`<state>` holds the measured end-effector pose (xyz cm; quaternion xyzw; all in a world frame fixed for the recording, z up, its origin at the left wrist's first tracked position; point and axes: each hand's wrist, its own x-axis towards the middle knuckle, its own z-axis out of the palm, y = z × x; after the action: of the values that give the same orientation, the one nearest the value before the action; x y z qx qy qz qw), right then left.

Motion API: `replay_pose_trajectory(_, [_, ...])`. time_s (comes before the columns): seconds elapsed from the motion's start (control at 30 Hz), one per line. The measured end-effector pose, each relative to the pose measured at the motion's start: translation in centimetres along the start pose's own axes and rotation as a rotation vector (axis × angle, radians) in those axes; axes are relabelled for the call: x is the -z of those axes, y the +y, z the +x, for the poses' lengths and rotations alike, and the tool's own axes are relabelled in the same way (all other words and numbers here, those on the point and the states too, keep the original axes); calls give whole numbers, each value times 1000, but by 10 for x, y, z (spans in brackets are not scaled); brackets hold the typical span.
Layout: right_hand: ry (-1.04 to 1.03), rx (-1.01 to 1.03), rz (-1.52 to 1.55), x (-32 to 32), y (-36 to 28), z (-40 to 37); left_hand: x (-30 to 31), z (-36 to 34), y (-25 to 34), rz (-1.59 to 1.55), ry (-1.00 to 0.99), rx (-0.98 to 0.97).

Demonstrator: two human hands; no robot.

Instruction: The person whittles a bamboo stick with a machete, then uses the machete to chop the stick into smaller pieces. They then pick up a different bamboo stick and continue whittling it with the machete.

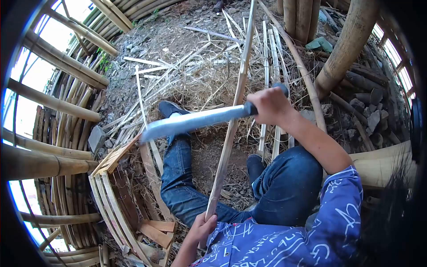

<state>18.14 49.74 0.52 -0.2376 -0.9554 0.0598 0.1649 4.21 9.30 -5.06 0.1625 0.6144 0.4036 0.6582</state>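
My right hand (269,107) is closed round the black handle of a machete (195,121), whose broad grey blade points left across the view. Behind the blade runs a long bamboo strip (227,155), slanting from my lap up past the top edge. The lower end of that strip is in my left hand (202,229), fingers wrapped round it close to my shirt. Blade and strip cross in this view, not far from the machete's handle. Under them are my bent legs in blue jeans (180,167), and my dark shoes rest on the ground.
Pale shavings (209,84) and loose split strips (267,66) litter the ground ahead. To my left stands a wooden crate (116,162) with cut wood pieces (155,232) by it. Thick bamboo posts (349,44) rise on the right, near broken stones (373,118). Bamboo poles (53,100) line the left side.
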Motion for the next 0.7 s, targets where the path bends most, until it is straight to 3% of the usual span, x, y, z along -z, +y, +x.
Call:
replay_pose_trajectory(0.13, [-64,191,-131,-10,-12,1,-1,3,4,-142,-58,10])
replay_pose_trajectory(0.3, [-128,223,-146,-16,-12,-2,1,-1,0,-170,-30,-5])
replay_pose_trajectory(0.47, [147,130,-165,-17,16,-2,5,-25,-6,44,-14,-14])
replay_pose_trajectory(0.53, [255,-135,-207,-3,56,-3,13,-46,-14,154,-17,61])
replay_pose_trajectory(0.57, [179,-502,-157,1,67,-5,22,-56,-26,149,-24,63])
replay_pose_trajectory(0.6, [257,-740,-194,-6,85,-10,30,-65,-41,215,-61,26])
replay_pose_trajectory(0.7, [306,-967,-114,-7,121,-38,27,-67,-44,311,-62,-29])
